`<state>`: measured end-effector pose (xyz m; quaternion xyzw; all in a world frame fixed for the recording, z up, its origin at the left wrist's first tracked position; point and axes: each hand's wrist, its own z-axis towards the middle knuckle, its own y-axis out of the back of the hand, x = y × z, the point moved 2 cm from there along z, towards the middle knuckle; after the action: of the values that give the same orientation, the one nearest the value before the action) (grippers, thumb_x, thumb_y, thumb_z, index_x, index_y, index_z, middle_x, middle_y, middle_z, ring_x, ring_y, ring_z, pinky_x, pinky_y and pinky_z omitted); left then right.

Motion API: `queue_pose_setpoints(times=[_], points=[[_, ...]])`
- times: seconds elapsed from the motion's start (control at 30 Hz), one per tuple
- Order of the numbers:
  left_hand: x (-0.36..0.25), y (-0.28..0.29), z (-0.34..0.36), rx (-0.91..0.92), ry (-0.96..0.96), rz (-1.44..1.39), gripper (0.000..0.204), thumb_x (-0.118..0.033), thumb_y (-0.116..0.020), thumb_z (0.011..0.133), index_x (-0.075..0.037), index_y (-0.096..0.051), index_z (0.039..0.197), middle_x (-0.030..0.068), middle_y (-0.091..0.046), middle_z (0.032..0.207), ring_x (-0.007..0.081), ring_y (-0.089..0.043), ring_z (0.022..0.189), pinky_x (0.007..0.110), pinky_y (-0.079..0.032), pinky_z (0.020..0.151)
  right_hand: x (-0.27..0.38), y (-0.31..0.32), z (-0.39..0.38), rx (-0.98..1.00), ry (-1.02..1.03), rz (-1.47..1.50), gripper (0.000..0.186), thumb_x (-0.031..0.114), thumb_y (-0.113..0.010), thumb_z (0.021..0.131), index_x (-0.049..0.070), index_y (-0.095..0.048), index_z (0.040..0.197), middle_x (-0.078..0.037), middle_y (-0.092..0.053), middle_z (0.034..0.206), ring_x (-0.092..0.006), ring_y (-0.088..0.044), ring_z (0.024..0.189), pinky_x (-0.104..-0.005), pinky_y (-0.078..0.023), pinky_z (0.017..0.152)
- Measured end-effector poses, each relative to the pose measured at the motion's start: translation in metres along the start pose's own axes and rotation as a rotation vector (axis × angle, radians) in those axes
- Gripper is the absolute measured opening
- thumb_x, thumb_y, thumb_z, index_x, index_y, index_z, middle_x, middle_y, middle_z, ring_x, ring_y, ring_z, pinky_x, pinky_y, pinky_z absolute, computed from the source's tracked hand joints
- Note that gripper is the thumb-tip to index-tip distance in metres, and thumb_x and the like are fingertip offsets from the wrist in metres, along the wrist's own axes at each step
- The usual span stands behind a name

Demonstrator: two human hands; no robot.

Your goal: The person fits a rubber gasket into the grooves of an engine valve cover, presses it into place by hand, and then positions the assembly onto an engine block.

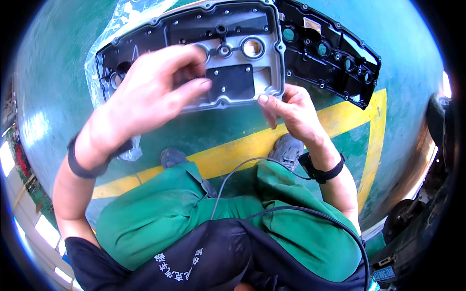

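Note:
A silver-grey engine valve cover (262, 82) with black plates, bolts and round openings is in front of me, its inner side facing up. My right hand (293, 109) grips its near right corner, thumb on the rim and the other fingers partly hidden at the edge. Slightly blurred, my left hand (150, 92) is over the middle of the cover. Its fingers are bent and the thumb stands apart, with nothing visible between them. Whether its fingertips touch the cover I cannot tell. That hand hides part of the cover's left half.
A second, black valve cover (330, 72) lies on the green floor at the far right. Clear plastic wrap (124, 22) shows behind and left of the first cover. A yellow floor line (228, 145) passes by my shoes. Black cables (296, 208) cross my lap. Dark machine parts stand at the right.

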<state>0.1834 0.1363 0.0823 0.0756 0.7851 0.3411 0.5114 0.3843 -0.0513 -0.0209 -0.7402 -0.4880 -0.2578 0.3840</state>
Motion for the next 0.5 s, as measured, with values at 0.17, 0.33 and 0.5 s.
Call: queue_pose_setpoints(times=[0.17, 0.33, 0.5], points=[[0.034, -0.001, -0.072, -0.283, 0.208, 0.033, 0.019, -0.005, -0.075, 0.089, -0.001, -0.065, 0.104, 0.0036, -0.064, 0.093, 0.0119, -0.057, 0.080, 0.027, -0.046, 0.071, 0.008, -0.003, 0.002, 0.121, -0.120, -0.209, 0.042, 0.044, -0.073, 0.096, 0.003, -0.071, 0.104, -0.003, -0.070, 0.081, -0.0087, -0.066, 0.073, -0.0245, -0.055, 0.062], [0.061, 0.001, -0.114, -0.590, 0.127, 0.136, 0.028, -0.010, -0.076, 0.091, -0.001, -0.063, 0.114, 0.0081, -0.063, 0.113, 0.0170, -0.061, 0.102, 0.030, -0.049, 0.087, 0.034, 0.009, 0.007, -0.153, 0.076, -0.282, 0.047, 0.044, -0.064, 0.103, 0.000, -0.067, 0.119, -0.004, -0.068, 0.096, -0.0091, -0.064, 0.077, -0.0254, -0.056, 0.065], [0.150, 0.029, -0.176, -1.066, 0.516, -0.162, 0.044, -0.029, -0.066, 0.103, -0.001, -0.058, 0.135, 0.0112, -0.061, 0.131, 0.0207, -0.057, 0.121, 0.033, -0.044, 0.103, 0.028, 0.008, 0.025, -0.274, 0.219, -0.198, 0.039, 0.035, -0.064, 0.104, 0.001, -0.065, 0.123, -0.003, -0.068, 0.100, -0.0071, -0.062, 0.084, -0.0224, -0.053, 0.071]])
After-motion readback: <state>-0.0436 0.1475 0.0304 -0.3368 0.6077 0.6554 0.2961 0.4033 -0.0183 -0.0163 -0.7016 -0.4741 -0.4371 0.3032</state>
